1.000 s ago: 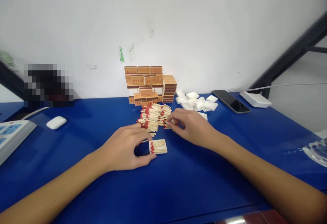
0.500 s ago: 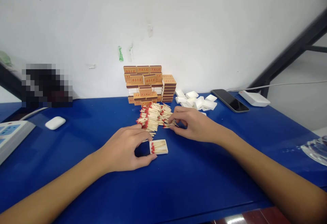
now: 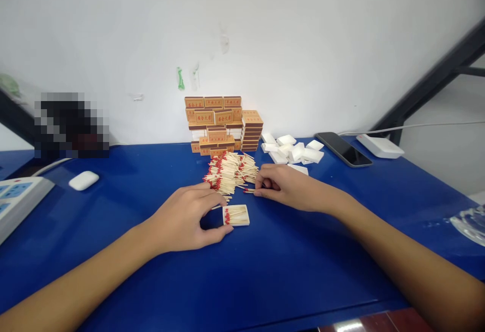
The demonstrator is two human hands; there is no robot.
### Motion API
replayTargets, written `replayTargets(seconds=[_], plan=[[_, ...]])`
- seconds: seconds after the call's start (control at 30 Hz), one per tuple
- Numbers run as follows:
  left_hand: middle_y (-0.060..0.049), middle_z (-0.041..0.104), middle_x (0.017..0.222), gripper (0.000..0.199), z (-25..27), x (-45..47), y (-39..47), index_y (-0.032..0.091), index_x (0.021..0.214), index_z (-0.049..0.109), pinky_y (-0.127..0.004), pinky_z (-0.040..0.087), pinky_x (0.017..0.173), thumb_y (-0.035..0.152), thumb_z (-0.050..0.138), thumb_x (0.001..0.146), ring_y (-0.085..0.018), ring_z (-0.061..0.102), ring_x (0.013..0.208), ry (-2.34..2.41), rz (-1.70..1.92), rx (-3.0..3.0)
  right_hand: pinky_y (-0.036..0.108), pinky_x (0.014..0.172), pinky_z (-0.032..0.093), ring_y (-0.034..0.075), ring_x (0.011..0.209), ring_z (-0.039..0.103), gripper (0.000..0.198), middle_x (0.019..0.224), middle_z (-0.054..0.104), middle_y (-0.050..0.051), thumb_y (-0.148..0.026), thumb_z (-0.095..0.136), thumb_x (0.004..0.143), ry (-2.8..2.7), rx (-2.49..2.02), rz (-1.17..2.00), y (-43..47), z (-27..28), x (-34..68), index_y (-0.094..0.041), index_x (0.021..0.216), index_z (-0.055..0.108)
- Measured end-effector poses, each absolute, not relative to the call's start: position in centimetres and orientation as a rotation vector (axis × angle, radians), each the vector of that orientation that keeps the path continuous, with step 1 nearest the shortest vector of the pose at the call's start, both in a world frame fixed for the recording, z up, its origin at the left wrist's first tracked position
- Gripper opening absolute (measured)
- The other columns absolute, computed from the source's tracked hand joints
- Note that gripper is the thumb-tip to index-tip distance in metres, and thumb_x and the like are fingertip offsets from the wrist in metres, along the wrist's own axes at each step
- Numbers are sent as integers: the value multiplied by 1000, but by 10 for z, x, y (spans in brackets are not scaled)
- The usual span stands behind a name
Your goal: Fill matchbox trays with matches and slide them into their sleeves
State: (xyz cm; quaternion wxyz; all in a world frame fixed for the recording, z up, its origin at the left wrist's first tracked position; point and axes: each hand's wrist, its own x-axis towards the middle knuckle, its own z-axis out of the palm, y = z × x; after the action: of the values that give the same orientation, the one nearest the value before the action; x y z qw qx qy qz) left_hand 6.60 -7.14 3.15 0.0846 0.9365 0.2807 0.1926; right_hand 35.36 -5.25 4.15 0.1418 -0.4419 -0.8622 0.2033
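Observation:
My left hand grips the left end of a small white matchbox tray between thumb and fingers, flat on the blue table. Several red-headed matches lie in the tray, heads to the left. My right hand is closed in a pinch on matches, whose red heads stick out to the left; how many cannot be made out. Just beyond both hands lies a large pile of loose matches, red heads and pale sticks.
Behind the pile, orange matchboxes are stacked against the wall. White empty trays lie heaped to their right, then a phone and a white box. At left are a white rounded case and a power strip.
My right hand has closed its pinch on matches and drawn them slightly right, off the pile's edge. My left hand still holds the tray in place.

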Motion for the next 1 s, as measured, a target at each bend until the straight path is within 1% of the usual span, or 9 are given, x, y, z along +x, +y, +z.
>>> replayTargets(seconds=[0.1,0.2,0.3,0.47,0.6,0.73,0.87,1.0], plan=[[-1,68,77,25,31,66,-71,21,103,72,-31,48,62,41,73,89,-20,65,75,838,561,2794,30,64,40,16,73,54,15,84,63,2,-27,62,100,-2510,-1305,587,-54,41,354,-19,89,66],[-1,68,76,26,31,66,-71,20,103,72,-31,47,62,42,72,90,-19,64,73,835,551,2795,31,69,43,17,78,57,21,90,63,4,-33,55,105,-2543,-1303,580,-56,41,355,-20,90,62],[-1,67,75,25,32,66,-71,19,102,71,-31,46,62,42,72,91,-19,63,73,832,558,2798,32,69,44,18,77,57,24,94,62,5,-34,50,108,-2592,-1333,522,-59,41,355,-20,90,57],[-1,66,75,26,30,65,-70,19,103,71,-31,46,62,42,71,92,-19,62,73,839,577,2813,31,66,43,18,74,58,21,95,60,6,-28,51,107,-2615,-1408,386,-63,40,351,-20,87,53],[-1,65,75,28,29,65,-69,18,107,71,-30,45,62,42,71,92,-19,62,72,858,557,2819,32,67,44,18,74,58,24,96,59,7,-31,48,108,-2629,-1455,345,-64,40,349,-19,89,54],[0,64,73,28,29,65,-69,17,105,71,-29,43,61,43,70,94,-18,61,71,881,543,2816,31,69,44,18,77,58,24,98,60,8,-33,47,109,-2662,-1467,373,-67,44,347,-18,93,58],[0,63,73,29,29,65,-70,16,107,72,-29,43,62,42,70,94,-18,60,70,877,559,2818,29,66,42,16,73,58,20,98,61,8,-30,51,107,-2681,-1522,410,-70,47,343,-17,92,58],[0,62,73,30,27,65,-69,16,108,72,-29,43,62,42,70,94,-18,59,69,879,577,2823,28,64,40,16,72,58,15,97,62,7,-27,55,104,-2668,-1484,474,-69,48,342,-17,92,57]])
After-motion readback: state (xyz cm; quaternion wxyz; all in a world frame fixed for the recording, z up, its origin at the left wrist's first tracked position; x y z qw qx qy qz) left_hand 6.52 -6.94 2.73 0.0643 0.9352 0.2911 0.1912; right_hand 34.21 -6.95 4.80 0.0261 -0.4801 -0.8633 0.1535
